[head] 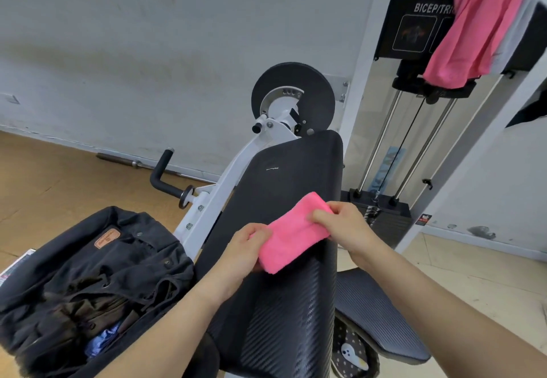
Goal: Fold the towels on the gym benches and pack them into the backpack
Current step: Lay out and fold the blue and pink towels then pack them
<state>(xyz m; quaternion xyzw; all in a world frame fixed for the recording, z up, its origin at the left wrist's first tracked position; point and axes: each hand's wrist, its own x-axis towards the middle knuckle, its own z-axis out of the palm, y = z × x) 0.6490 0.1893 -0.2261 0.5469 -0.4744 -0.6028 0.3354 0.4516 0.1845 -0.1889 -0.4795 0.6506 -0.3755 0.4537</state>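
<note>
A bright pink towel [291, 234], folded into a small thick rectangle, rests on the black padded bench back [284, 176]. My left hand [247, 249] grips its lower left end. My right hand [344, 225] pinches its upper right end. A black backpack [88, 274] with a brown leather patch stands open at the lower left, with dark cloth and something blue inside. Another pink towel [485, 22] hangs over the top of the weight machine at the upper right.
The white frame of a bicep/tricep machine [364, 61] with its weight stack [384, 215] rises behind the bench. A black seat pad [381, 315] sits at the lower right, a patterned shoe [352, 354] below it. A barbell [139, 164] lies along the wall on the brown floor.
</note>
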